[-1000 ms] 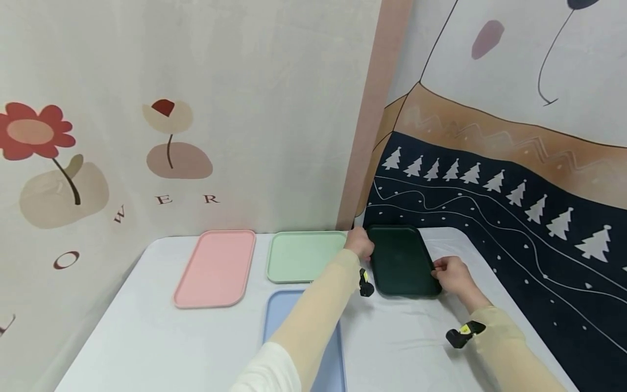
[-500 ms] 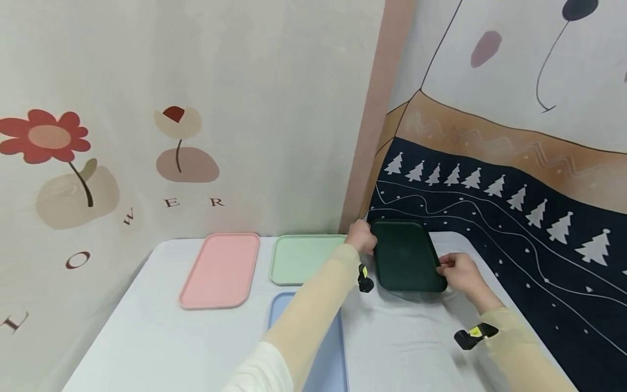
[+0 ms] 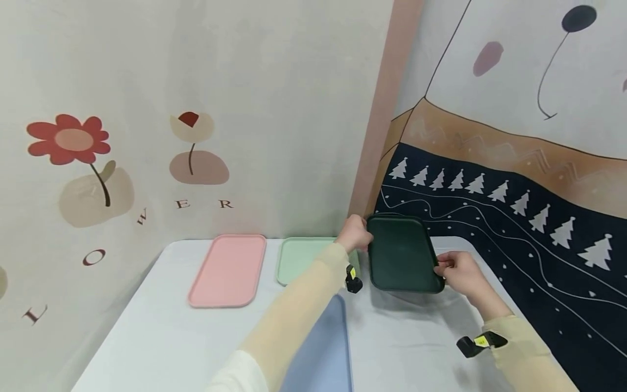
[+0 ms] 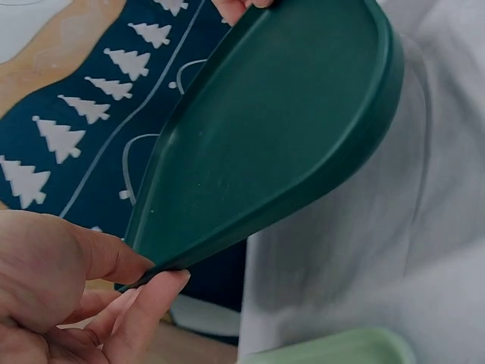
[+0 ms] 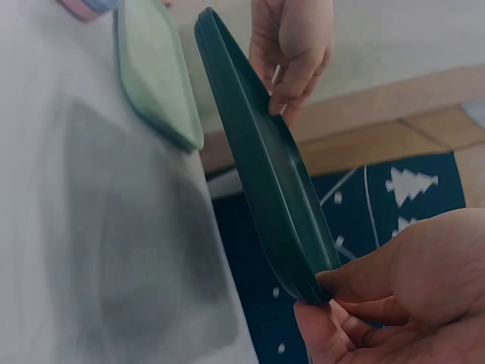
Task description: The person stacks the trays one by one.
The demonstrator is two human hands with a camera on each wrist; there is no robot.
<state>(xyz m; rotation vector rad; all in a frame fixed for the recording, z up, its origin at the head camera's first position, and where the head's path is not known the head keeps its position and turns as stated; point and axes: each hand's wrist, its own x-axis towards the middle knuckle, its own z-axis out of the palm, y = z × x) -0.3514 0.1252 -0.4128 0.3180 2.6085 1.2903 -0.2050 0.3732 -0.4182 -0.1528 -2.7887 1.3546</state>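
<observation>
A dark green tray [image 3: 403, 253] is held off the white cloth, its shadow showing beneath it in the right wrist view. My left hand [image 3: 355, 233] pinches its left rim between thumb and fingers, as the left wrist view makes plain with the hand [image 4: 76, 296] at the lower left. On the opposite side my right hand [image 3: 458, 272] pinches the rim near the close right corner. In the right wrist view that right hand [image 5: 402, 292] has the thumb on top and fingers below the edge.
A pink tray [image 3: 228, 270] lies at the left. The light green tray [image 3: 303, 256] and the blue tray [image 3: 320, 348] are partly covered by my left arm. White cloth [image 3: 406, 337] covers the table; a patterned curtain [image 3: 514, 239] hangs at the right.
Both hands have raised the dark green tray off the cloth and shifted it slightly relative to the table, toward the light green tray. The head view has turned a little left and up.
</observation>
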